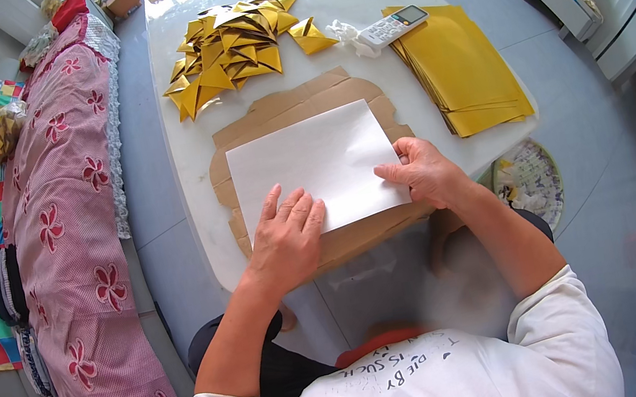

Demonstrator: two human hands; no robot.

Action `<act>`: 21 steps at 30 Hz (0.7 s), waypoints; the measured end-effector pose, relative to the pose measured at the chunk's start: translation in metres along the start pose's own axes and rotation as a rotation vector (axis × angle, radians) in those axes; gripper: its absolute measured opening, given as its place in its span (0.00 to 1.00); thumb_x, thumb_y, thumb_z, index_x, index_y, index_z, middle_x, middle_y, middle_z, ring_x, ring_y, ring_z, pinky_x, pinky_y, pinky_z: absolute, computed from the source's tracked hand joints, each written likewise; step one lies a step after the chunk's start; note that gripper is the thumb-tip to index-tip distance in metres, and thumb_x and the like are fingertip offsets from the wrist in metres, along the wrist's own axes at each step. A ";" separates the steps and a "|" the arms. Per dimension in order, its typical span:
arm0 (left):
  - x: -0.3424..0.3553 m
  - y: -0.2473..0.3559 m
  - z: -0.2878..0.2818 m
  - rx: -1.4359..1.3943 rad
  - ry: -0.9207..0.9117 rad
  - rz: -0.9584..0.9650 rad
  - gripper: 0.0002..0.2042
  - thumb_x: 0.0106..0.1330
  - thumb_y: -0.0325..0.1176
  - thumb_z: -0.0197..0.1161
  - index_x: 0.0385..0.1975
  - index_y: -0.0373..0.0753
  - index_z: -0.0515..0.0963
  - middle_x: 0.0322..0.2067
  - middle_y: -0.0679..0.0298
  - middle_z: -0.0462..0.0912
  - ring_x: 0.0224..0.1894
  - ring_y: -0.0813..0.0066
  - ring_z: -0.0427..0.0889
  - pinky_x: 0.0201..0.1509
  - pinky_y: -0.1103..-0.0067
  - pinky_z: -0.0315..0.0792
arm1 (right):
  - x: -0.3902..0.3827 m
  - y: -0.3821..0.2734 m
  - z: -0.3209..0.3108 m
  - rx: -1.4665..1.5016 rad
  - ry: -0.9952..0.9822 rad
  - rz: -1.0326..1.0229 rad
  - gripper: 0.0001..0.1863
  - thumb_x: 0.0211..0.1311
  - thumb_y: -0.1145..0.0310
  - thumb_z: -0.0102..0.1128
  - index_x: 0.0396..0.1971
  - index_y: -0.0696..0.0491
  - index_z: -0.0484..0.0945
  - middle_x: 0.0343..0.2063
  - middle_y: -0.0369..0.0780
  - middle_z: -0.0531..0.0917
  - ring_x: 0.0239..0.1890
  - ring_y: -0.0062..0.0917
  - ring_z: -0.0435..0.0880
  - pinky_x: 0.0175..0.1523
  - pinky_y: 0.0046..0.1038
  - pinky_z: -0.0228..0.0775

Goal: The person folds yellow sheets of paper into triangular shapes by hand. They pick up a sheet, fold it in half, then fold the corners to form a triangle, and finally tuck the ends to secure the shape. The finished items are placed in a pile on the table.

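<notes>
The left hand (287, 234) lay palm down over the near-left part of the white paper sheet (313, 169), its grip unclenched, fingers slightly spread and pointing away from the body. The right hand (426, 173) came in from the right with a bent wrist, its grip pinching the sheet's right edge, thumb on top. The sheet rested on torn brown cardboard (285, 111) on the bench (195, 186), nearer the body than the folded gold paper pieces (232, 48).
</notes>
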State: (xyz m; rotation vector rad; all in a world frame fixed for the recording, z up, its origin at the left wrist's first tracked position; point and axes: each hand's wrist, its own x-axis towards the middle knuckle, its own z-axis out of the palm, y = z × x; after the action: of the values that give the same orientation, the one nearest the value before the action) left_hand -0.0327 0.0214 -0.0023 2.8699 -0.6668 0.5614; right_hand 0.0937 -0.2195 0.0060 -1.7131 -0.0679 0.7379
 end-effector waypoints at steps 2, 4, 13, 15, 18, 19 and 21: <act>0.002 0.000 0.002 -0.038 0.006 0.003 0.12 0.55 0.22 0.61 0.40 0.33 0.81 0.42 0.53 0.86 0.52 0.57 0.84 0.65 0.56 0.68 | -0.002 -0.001 -0.006 -0.151 0.033 -0.059 0.26 0.60 0.60 0.70 0.48 0.64 0.73 0.34 0.41 0.81 0.32 0.22 0.80 0.32 0.24 0.73; 0.004 -0.001 -0.002 -0.056 0.005 -0.023 0.10 0.55 0.21 0.61 0.38 0.33 0.80 0.41 0.54 0.86 0.51 0.58 0.84 0.62 0.59 0.72 | -0.012 -0.019 -0.012 -0.429 0.094 -0.117 0.33 0.61 0.60 0.70 0.59 0.65 0.69 0.40 0.43 0.83 0.36 0.19 0.81 0.34 0.20 0.73; 0.007 -0.004 -0.015 -0.121 -0.082 -0.035 0.07 0.57 0.22 0.61 0.35 0.34 0.79 0.36 0.56 0.86 0.46 0.59 0.86 0.52 0.67 0.78 | -0.023 -0.008 -0.024 -0.786 -0.063 -1.066 0.31 0.52 0.72 0.72 0.59 0.56 0.74 0.56 0.45 0.80 0.59 0.34 0.77 0.55 0.33 0.75; 0.008 -0.002 -0.021 -0.148 -0.075 -0.041 0.06 0.57 0.22 0.61 0.34 0.35 0.78 0.34 0.56 0.86 0.43 0.60 0.86 0.49 0.68 0.78 | -0.018 0.000 -0.023 -0.747 -0.099 -1.022 0.24 0.52 0.79 0.68 0.52 0.56 0.78 0.51 0.44 0.83 0.55 0.35 0.80 0.53 0.32 0.76; 0.007 -0.002 -0.030 -0.265 -0.064 -0.116 0.03 0.57 0.23 0.61 0.31 0.36 0.78 0.30 0.58 0.85 0.36 0.61 0.86 0.43 0.70 0.79 | -0.011 0.008 -0.028 -0.673 -0.124 -0.887 0.16 0.51 0.83 0.65 0.42 0.57 0.81 0.40 0.43 0.85 0.44 0.34 0.85 0.48 0.29 0.77; 0.003 -0.006 -0.033 -0.334 -0.092 -0.177 0.03 0.58 0.24 0.62 0.31 0.36 0.79 0.30 0.58 0.85 0.34 0.61 0.85 0.40 0.70 0.79 | -0.009 0.010 -0.028 -0.656 -0.103 -0.875 0.13 0.52 0.82 0.65 0.40 0.58 0.81 0.37 0.44 0.85 0.40 0.33 0.85 0.45 0.28 0.77; -0.005 -0.018 -0.037 -0.458 -0.150 -0.310 0.04 0.59 0.24 0.64 0.33 0.36 0.80 0.29 0.58 0.84 0.32 0.65 0.84 0.38 0.74 0.77 | -0.009 0.010 -0.031 -0.589 -0.097 -0.736 0.10 0.55 0.81 0.65 0.38 0.58 0.80 0.31 0.43 0.84 0.34 0.28 0.84 0.41 0.26 0.76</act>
State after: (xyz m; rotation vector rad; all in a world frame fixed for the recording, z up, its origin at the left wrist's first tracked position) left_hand -0.0412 0.0475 0.0289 2.5190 -0.3034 0.1260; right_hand 0.0990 -0.2532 0.0042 -1.9940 -1.0108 0.2439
